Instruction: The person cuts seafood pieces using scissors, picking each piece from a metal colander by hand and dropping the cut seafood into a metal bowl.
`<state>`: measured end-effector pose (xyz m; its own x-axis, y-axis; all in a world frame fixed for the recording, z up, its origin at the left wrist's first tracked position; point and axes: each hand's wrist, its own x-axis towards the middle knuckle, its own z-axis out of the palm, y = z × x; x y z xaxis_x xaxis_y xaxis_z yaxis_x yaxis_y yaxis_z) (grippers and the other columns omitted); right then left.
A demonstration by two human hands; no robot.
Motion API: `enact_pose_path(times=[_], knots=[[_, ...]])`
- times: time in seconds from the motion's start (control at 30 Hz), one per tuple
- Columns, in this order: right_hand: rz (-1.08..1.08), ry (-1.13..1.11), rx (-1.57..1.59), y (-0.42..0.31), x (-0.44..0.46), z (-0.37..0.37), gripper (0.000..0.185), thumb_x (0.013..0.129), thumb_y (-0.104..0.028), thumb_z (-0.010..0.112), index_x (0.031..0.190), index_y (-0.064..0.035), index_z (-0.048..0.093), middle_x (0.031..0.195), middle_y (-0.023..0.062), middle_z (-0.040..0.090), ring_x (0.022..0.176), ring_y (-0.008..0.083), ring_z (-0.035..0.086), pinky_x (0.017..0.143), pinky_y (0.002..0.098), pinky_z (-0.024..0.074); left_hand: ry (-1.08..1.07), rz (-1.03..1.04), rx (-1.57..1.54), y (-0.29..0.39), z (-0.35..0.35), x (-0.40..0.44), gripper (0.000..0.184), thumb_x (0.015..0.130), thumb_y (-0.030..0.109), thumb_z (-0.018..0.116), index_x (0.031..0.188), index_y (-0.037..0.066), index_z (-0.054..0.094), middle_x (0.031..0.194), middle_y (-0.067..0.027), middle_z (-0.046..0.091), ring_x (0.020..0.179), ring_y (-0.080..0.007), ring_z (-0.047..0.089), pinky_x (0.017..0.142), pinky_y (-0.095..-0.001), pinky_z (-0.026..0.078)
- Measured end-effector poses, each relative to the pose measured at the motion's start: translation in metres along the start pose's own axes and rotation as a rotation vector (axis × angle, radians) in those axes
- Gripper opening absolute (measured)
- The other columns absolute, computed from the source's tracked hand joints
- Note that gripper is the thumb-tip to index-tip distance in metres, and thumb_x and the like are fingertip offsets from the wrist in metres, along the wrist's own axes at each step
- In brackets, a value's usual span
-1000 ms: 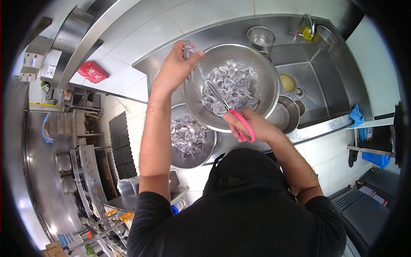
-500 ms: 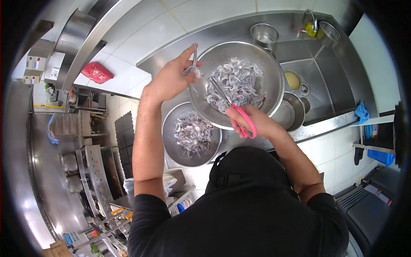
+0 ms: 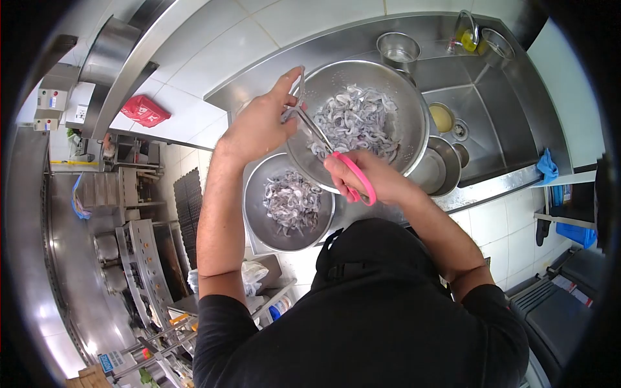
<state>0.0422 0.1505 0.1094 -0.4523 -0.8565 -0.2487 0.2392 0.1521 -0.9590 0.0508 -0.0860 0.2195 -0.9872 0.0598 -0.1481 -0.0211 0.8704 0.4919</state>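
Observation:
My left hand is raised at the left rim of a large perforated steel colander. Its fingers pinch a limp, greyish strip of raw seafood that looks like a squid tentacle. In my right hand is a pair of scissors with pink handles, held above the colander. The blade tips reach the strip beside my left fingers; whether they are parted there I cannot tell. Many similar grey pieces lie in the colander. A steel bowl below left holds a smaller heap of grey pieces.
A steel pot stands behind the colander. To the right is a sink with a yellow round object, a faucet and a steel pan. A blue cloth hangs on the sink's edge.
The scissors have moved left and up, from over the heap to the strip at my left hand. My left hand has turned slightly and still grips the strip.

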Motion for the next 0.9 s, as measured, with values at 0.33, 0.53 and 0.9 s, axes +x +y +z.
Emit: enact_pose_path(times=[0.33,0.53,0.9], knots=[[-0.047,-0.03,0.161,0.01,0.013,0.006,0.065,0.11,-0.063,0.047,0.079,-0.007,0.06,0.066,0.0026,0.057,0.056,0.0134,0.057,0.053,0.0291,0.046,-0.002,-0.016,-0.112,-0.005,0.006,-0.017,0.093,0.088,-0.004,0.069,0.168,0.018,0.027,0.118,-0.0144,0.077,0.101,-0.0165,0.068,0.095,-0.0341,0.055],[-0.123,0.104,0.398,0.014,0.009,0.001,0.067,0.109,-0.067,0.043,0.077,-0.0092,0.053,0.067,0.0021,0.051,0.058,0.0129,0.051,0.054,0.0278,0.0416,0.005,-0.018,-0.188,-0.025,0.01,-0.02,0.092,0.09,-0.004,0.068,0.168,0.018,0.027,0.114,-0.0187,0.076,0.098,-0.0173,0.07,0.093,-0.034,0.057],[0.268,-0.044,0.996,0.069,0.001,-0.024,0.075,0.095,-0.083,0.053,0.077,-0.0101,0.053,0.07,0.0007,0.049,0.06,0.0154,0.05,0.052,0.027,0.0372,0.132,-0.045,-0.202,-0.034,-0.013,-0.017,0.04,0.1,-0.003,0.063,0.139,0.007,0.066,0.108,-0.0066,0.07,0.087,-0.0117,0.069,0.082,-0.0281,0.059]])
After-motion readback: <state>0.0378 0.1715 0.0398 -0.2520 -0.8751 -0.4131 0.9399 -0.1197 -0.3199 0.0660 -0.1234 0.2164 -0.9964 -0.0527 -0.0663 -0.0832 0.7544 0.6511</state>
